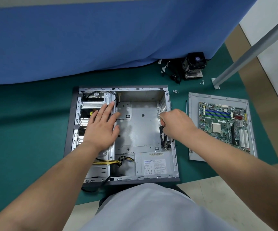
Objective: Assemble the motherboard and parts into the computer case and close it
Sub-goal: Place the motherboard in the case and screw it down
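Two hands worked inside our open computer case (174,157): left hand (101,127) lay flat on the drive cage (95,101), right hand (176,122) curled around the rear fan (164,139).

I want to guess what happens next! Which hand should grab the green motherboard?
Probably the right hand: the motherboard lies on the case panel just right of it, while the left hand rests flat on the drive cage, farther away.

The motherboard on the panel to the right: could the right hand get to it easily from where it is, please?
Probably yes: the motherboard lies uncovered just outside the case, beside the right hand, nothing between.
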